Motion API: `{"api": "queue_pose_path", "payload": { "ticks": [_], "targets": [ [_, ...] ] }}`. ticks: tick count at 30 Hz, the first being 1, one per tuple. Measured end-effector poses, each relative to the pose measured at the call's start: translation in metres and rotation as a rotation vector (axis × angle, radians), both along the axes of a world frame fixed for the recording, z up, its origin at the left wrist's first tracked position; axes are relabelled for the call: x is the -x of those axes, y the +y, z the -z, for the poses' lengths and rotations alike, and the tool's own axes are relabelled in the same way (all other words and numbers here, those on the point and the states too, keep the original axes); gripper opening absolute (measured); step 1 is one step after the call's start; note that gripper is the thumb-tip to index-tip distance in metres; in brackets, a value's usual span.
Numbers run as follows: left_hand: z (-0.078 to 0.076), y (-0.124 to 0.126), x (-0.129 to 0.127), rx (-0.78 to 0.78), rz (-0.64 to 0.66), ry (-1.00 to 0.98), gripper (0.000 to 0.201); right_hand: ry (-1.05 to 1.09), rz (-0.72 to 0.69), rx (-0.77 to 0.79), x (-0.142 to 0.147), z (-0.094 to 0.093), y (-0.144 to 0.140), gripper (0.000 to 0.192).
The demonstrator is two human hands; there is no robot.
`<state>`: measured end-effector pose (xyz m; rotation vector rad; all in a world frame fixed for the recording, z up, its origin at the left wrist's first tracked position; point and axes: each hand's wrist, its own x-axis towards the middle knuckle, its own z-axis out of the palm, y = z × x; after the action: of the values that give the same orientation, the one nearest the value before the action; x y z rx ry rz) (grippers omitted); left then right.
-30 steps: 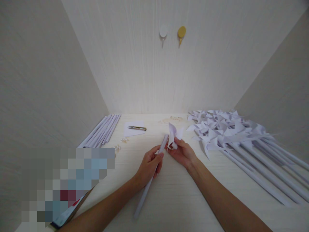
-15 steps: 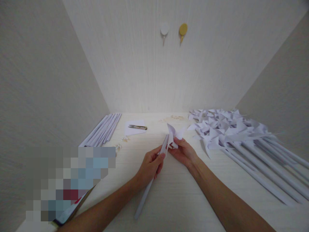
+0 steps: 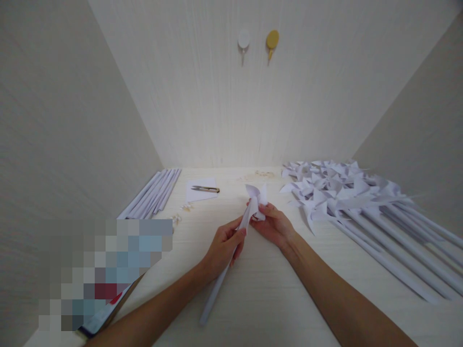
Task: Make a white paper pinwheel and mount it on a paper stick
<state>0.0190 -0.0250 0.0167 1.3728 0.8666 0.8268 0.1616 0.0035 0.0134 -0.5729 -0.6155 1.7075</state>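
The left hand [image 3: 223,248] is wrapped around a white rolled paper stick [image 3: 220,279], fingers closed on its upper part — the stick slants from the near middle of the bench [image 3: 260,299] up toward the paper pinwheel head [image 3: 256,198]. The right hand [image 3: 275,226] pinches the base of that pinwheel head between thumb and fingertips, right at the top end of the stick, so the two hands almost touch. Both are over the middle of the bench, a little toward its far edge.

Along the right edge lies a heap of finished pinwheels [image 3: 347,193], their heads piled toward the far right corner and their long sticks fanning out toward the near right. Along the left edge, by the far left corner, a bundle of bare rolled sticks [image 3: 152,193] lies side by side. Between that bundle and the hands a small pair of snips [image 3: 205,189] rests on a white paper sheet [image 3: 201,190] — and a few tiny pale bits [image 3: 186,207] are scattered just nearer. On the back wall hang two hooks, a white hook [image 3: 243,39] and a yellow hook [image 3: 272,39].
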Motion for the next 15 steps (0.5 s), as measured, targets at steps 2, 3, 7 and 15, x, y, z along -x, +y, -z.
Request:
{"api": "queue_pose_path", "payload": {
  "ticks": [2,3,7,15],
  "targets": [
    [0.0002,-0.0002,0.0006,-0.006,0.009,-0.003,0.056,0.002,0.001,-0.004,-0.0004,0.0008,0.0001,0.017],
    [0.0004,-0.0002,0.0009,-0.008,0.014,-0.002,0.056,0.002,-0.002,-0.007,-0.0005,0.0011,0.0002,0.017],
    [0.0025,0.0004,0.0017,-0.013,0.019,0.003,0.056,0.004,-0.017,-0.02,-0.001,0.002,0.0011,0.016],
    [0.0034,0.0006,0.0011,-0.01,0.018,0.005,0.054,0.026,-0.022,-0.033,-0.0005,0.002,0.0023,0.02]
  ]
}}
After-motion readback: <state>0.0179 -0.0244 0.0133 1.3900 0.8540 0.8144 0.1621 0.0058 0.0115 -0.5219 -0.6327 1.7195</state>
